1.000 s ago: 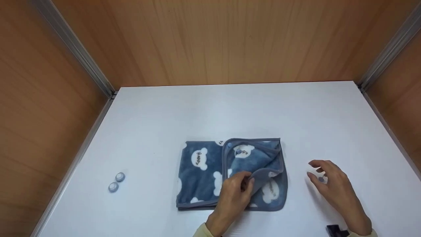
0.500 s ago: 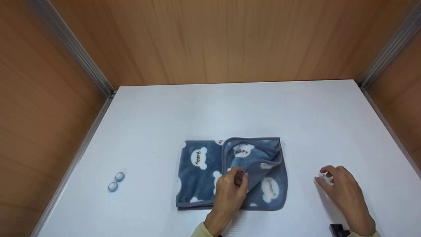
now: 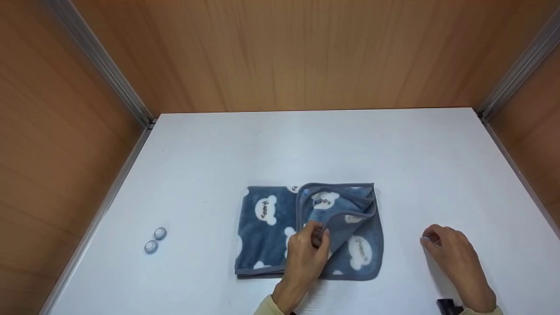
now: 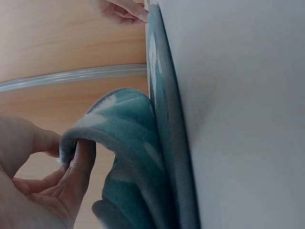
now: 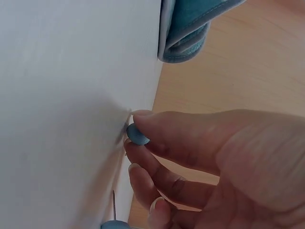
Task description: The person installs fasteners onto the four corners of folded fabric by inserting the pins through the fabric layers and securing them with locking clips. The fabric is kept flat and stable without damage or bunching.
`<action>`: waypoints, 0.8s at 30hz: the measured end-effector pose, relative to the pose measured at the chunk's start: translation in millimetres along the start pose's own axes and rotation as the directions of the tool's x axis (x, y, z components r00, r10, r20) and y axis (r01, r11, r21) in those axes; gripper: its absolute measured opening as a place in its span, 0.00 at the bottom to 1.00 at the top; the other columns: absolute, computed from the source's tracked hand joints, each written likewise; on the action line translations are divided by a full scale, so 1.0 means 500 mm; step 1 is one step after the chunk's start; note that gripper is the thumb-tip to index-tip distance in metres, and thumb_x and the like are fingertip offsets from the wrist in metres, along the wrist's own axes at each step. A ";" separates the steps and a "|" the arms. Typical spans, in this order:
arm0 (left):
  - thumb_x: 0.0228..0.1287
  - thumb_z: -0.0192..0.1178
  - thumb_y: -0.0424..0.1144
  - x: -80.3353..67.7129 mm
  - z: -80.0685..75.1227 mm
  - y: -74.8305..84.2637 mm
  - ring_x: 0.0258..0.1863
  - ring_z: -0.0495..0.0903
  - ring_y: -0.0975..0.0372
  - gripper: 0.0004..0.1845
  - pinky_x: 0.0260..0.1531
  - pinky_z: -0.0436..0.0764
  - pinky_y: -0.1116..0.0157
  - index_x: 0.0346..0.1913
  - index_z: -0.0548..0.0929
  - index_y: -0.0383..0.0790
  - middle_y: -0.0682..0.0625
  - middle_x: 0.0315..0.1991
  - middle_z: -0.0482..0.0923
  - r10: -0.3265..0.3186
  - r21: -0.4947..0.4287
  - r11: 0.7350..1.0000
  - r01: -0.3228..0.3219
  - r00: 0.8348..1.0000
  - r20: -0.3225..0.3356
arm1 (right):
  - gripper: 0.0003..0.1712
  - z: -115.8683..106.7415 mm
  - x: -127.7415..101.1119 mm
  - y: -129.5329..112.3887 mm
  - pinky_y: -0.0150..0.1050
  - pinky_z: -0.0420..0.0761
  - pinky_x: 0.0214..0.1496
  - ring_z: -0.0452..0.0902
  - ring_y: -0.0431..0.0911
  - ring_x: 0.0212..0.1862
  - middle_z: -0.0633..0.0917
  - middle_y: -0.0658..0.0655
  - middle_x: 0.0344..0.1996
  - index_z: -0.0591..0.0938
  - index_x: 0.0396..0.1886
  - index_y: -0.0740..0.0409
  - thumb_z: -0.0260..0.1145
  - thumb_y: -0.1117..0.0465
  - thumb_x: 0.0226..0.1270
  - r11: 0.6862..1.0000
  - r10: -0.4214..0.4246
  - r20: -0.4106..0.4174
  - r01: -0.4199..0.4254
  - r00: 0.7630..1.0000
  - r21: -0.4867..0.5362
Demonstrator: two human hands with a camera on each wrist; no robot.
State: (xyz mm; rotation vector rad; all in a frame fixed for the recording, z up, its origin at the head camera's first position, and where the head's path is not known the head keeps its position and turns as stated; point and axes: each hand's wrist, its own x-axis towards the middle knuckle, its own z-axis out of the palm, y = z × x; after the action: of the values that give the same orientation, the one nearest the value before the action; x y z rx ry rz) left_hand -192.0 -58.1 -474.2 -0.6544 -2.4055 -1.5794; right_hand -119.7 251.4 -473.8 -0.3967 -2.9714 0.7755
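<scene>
A folded blue blanket [image 3: 267, 245] with white bear heads lies on the white table. My left hand [image 3: 306, 258] pinches the edge of its top flap and holds it lifted; the flap arches from the fingers in the left wrist view. To the right of the blanket, my right hand [image 3: 455, 258] is low at the table. Its thumb and index finger pinch a small blue round-headed pin [image 5: 138, 135] in the right wrist view. A second blue pin [image 5: 115, 224] stands spike up near the curled fingers; the hand hides it in the head view.
Two round pale blue-and-white caps [image 3: 151, 246] lie on the table at the left. A light blue round dot [image 3: 306, 192] shows on the blanket's upper edge. A black object [image 3: 446, 306] is beside the right wrist. Wooden panels [image 3: 280, 57] wall the table in.
My right hand has shifted slightly right and toward me, and its spread thumb and fingers have closed on a pin. My left hand has drawn the flap a little left.
</scene>
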 end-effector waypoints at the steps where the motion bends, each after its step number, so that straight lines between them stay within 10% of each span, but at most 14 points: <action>1: 0.70 0.64 0.30 0.000 0.000 0.000 0.20 0.77 0.74 0.02 0.22 0.77 0.76 0.38 0.84 0.34 0.54 0.24 0.82 -0.001 0.000 1.000 0.001 1.000 0.000 | 0.04 0.000 0.000 0.000 0.45 0.75 0.36 0.79 0.55 0.38 0.86 0.58 0.32 0.86 0.38 0.66 0.70 0.69 0.64 1.000 0.003 0.004 -0.003 1.000 0.001; 15: 0.68 0.65 0.29 -0.002 0.003 0.000 0.20 0.77 0.74 0.02 0.22 0.77 0.76 0.37 0.83 0.37 0.55 0.23 0.82 0.013 0.008 1.000 -0.013 1.000 -0.022 | 0.04 0.003 0.000 -0.010 0.51 0.78 0.40 0.80 0.58 0.40 0.87 0.60 0.33 0.86 0.38 0.66 0.68 0.72 0.63 0.999 -0.051 -0.059 0.052 0.997 0.007; 24: 0.67 0.65 0.27 -0.002 0.003 0.000 0.21 0.77 0.73 0.02 0.23 0.77 0.76 0.36 0.83 0.34 0.53 0.24 0.82 0.045 -0.003 0.999 -0.045 0.998 -0.032 | 0.07 0.016 -0.001 -0.021 0.44 0.77 0.36 0.79 0.53 0.36 0.86 0.58 0.29 0.86 0.35 0.65 0.70 0.76 0.58 0.985 -0.166 -0.239 0.170 0.957 -0.006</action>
State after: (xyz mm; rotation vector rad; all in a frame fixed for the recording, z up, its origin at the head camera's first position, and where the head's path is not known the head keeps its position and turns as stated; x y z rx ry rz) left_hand -191.1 -56.9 -475.1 -0.6737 -2.3486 -1.5652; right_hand -122.6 238.8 -475.9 -0.2144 -2.7300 0.6777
